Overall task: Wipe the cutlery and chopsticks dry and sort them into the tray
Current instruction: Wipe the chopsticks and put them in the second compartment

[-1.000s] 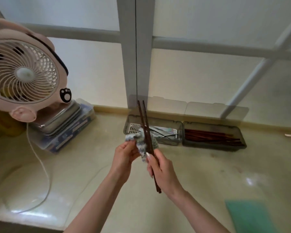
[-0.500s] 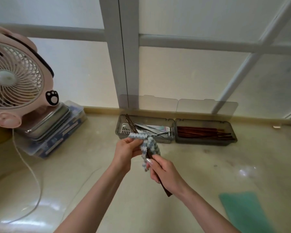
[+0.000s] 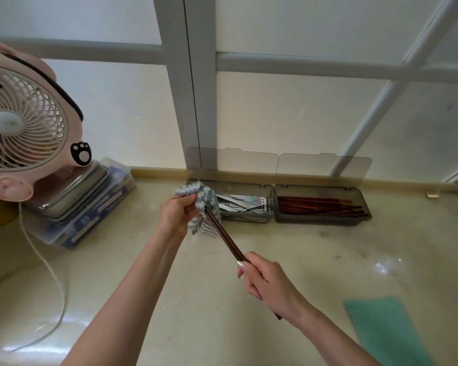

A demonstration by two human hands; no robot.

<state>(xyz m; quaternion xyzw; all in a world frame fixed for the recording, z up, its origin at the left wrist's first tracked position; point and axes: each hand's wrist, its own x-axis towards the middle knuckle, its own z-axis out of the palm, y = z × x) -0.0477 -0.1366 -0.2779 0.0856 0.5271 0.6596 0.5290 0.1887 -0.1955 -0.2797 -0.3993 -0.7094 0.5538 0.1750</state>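
While cloth (image 3: 209, 199) wraps chopsticks (image 3: 224, 239), tray (image 3: 249, 220) edge just behind.

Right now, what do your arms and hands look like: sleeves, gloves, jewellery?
The left forearm and right forearm are bare to the frame edge; no sleeves show. The left hand and right hand wear no gloves, watch, bracelet or ring that I can see. The right hand has long, pale, glossy fingernails; the left hand's cannot be made out.

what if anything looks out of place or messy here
Nothing is spilled or broken. Only small things stand out: the white cord of the pink fan trails loose across the counter, and a few dark specks mark it in front of the chopstick tray.
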